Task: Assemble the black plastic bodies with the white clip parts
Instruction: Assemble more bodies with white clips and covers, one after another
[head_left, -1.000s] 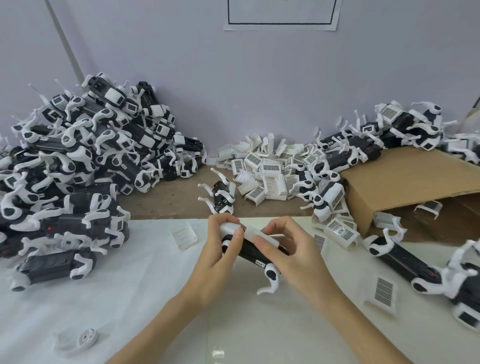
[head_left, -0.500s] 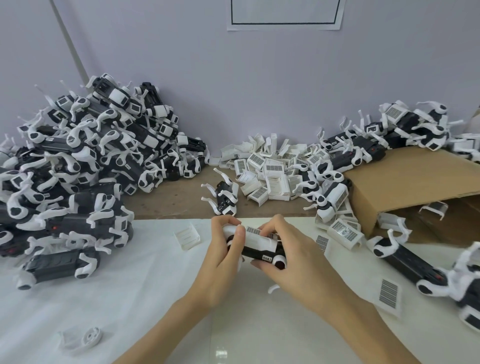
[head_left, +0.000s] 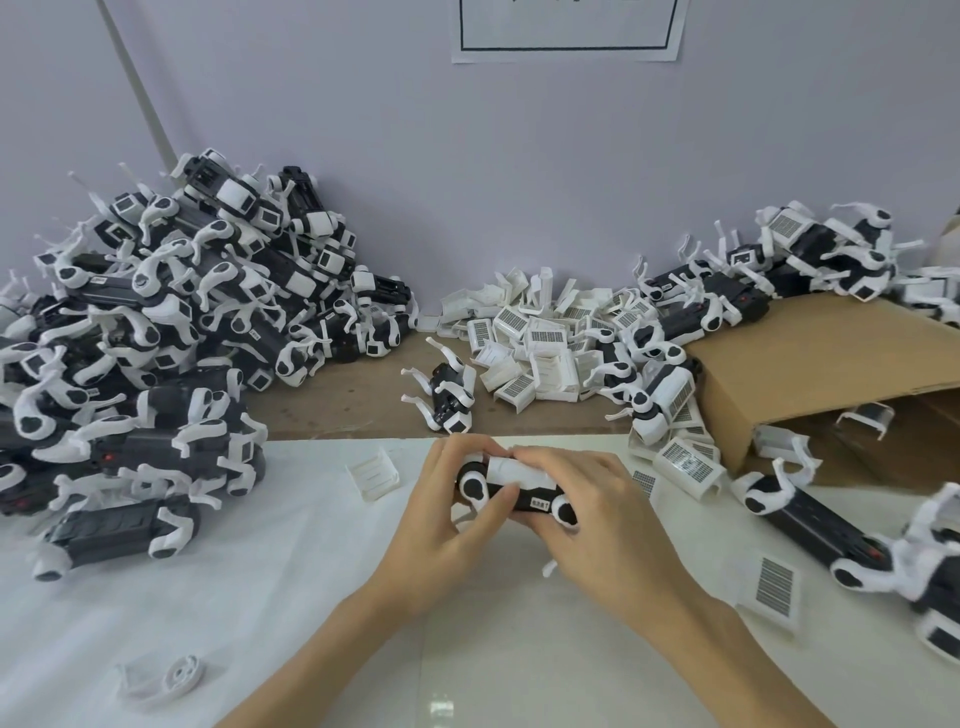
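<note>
item in hand: black body (head_left: 524, 501) with white clip (head_left: 519, 470) on top, held just above the white table (head_left: 260, 597), centre. your left hand (head_left: 447, 514) grips its left end; your right hand (head_left: 587, 519) curls over the clip. loose clips (head_left: 535, 338) heaped behind; finished pile (head_left: 171, 312) far left.

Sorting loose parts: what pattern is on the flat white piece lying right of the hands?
Black barcode-like stripes on the white piece, in the head view.
</note>
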